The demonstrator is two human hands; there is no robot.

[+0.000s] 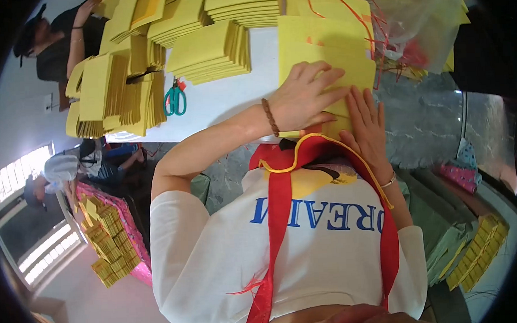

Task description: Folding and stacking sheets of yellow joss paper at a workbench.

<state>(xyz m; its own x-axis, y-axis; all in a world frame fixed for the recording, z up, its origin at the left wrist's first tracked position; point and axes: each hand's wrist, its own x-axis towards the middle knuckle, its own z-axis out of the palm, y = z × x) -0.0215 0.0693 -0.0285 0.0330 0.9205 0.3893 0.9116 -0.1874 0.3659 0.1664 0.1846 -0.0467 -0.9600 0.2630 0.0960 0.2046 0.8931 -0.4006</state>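
Note:
Yellow paper sheets lie overlapping at the table's near right edge, in front of my body. My left hand, with a brown bead bracelet at the wrist, rests on them. Its fingers are apart and slightly bent, pointing right. My right hand lies along the right side of the same sheets, fingers stretched out and flat. Neither hand visibly grips anything. The sheets' near end is partly hidden under my hands. To the left on the white table are scissors with teal handles.
Stacks of folded yellow paper fill the table's far and left side. Red strings and a clear plastic bag are at the far right. Yellow bundles lie by green wrapped packs. Another person bends over a pink-covered surface holding yellow bundles.

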